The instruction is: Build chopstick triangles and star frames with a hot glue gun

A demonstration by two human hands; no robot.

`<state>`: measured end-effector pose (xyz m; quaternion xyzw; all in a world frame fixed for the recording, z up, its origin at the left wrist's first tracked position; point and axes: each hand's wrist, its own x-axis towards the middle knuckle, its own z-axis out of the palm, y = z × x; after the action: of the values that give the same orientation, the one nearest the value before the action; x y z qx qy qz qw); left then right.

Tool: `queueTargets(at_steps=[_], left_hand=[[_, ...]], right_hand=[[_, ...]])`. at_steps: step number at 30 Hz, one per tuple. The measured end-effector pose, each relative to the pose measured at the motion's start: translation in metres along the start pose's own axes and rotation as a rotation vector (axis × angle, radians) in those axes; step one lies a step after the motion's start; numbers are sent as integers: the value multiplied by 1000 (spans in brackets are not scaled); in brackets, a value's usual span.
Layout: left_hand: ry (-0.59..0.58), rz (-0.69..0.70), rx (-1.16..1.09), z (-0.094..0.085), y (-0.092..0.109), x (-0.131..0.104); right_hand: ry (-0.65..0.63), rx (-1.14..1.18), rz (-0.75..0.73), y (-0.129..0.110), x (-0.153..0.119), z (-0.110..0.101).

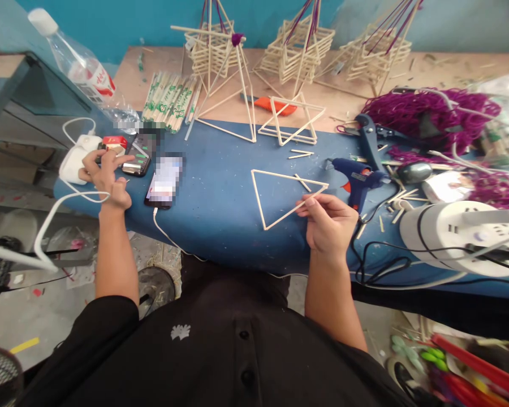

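My right hand [328, 223] pinches one side of a triangle of thin wooden sticks [258, 198] between thumb and fingers, just over the blue table cover. Two short stick pieces [302, 182] lie near its upper side. To the right of that hand rests a blue hot glue gun [358, 176]. My left hand [110, 178], fingers apart, is at the table's left end, beside a white plug adapter [78, 158] and a red box [114, 141]. Its fingertips reach towards a dark device [142, 152]; whether they touch it I cannot tell.
A phone [165, 181] on a cable lies mid-left. Behind stand several stick frames [299, 51], packed sticks [169, 99], an orange cutter [275, 104] and a plastic bottle [80, 68]. Purple yarn [432, 118], a power strip tower [445, 234] and black cables crowd the right.
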<state>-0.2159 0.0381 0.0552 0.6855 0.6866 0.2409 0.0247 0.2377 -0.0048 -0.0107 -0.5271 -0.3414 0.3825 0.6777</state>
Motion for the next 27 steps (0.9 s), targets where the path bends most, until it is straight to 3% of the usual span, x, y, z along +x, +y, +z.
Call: queueTargets(at_steps=[8,13,27], left_hand=[[104,103,-17,19,-13,6],[69,122,-10,31,-27,16],[113,139,3,32,-29,13]], right_hand=[[-2,19,-11,2,0,-1],[0,-1,-12,2,0,-1],[-5,-9,-8,3,1,-1]])
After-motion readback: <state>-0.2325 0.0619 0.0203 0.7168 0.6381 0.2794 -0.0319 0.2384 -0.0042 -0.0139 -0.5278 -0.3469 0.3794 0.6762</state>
